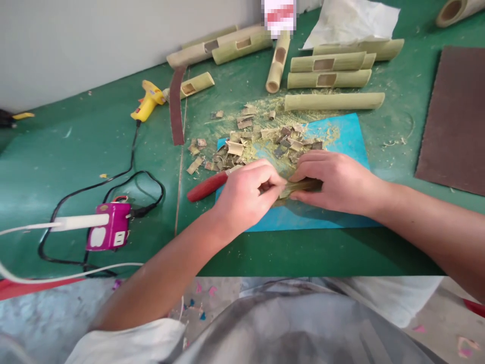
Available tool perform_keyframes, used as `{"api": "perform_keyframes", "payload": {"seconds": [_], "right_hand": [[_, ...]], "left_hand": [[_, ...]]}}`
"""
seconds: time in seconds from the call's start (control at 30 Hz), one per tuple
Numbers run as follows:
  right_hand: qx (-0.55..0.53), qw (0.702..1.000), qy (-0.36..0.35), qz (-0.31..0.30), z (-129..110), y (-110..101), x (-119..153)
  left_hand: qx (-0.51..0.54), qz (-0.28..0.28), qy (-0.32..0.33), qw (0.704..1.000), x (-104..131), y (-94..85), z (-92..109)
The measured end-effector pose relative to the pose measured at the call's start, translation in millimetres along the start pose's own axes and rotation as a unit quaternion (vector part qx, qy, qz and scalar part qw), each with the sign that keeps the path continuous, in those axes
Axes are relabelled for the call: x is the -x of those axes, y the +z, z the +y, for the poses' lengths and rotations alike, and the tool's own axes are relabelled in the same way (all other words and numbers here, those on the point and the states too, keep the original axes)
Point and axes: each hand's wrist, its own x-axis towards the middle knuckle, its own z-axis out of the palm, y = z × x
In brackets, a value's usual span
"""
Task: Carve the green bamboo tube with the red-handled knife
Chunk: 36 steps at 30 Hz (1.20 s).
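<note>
Over a blue sheet [314,221], my right hand [335,179] is wrapped round a short greenish bamboo piece [308,185]. The thumb and fingers of my left hand [252,189] are pinched together at the left end of that piece; whether they grip the bamboo or some small bit is hidden. A red-handled tool [207,186] lies beside my left hand, its far end partly covered by the hand. Many bamboo chips [235,148] and shavings are heaped just beyond both hands, on the sheet and the green table [223,253].
Several cut bamboo tubes [333,101] lie at the back. A yellow glue gun [148,101], brown strip [176,108], purple power adapter [109,226] and cables are left. Brown sandpaper-like sheet [456,121] lies right; white paper [352,23] behind.
</note>
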Motion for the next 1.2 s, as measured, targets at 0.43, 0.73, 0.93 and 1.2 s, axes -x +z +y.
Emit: {"api": "perform_keyframes", "payload": {"seconds": [0.43, 0.73, 0.93, 1.2], "right_hand": [[0.001, 1.000, 0.017, -0.001, -2, -1, 0], [0.001, 0.999, 0.034, -0.002, 0, 0, 0], [0.050, 0.998, 0.033, 0.011, -5, 3, 4], [0.185, 0.982, 0.020, -0.006, -16, -6, 12]], "left_hand": [[-0.007, 0.010, -0.003, 1.000, 0, -0.3, -2], [-0.032, 0.028, 0.038, 0.998, 10, -3.6, -3], [-0.052, 0.025, 0.006, 0.998, 14, -5.8, -4], [-0.062, 0.018, 0.018, 0.998, 14, -6.3, -5]]}}
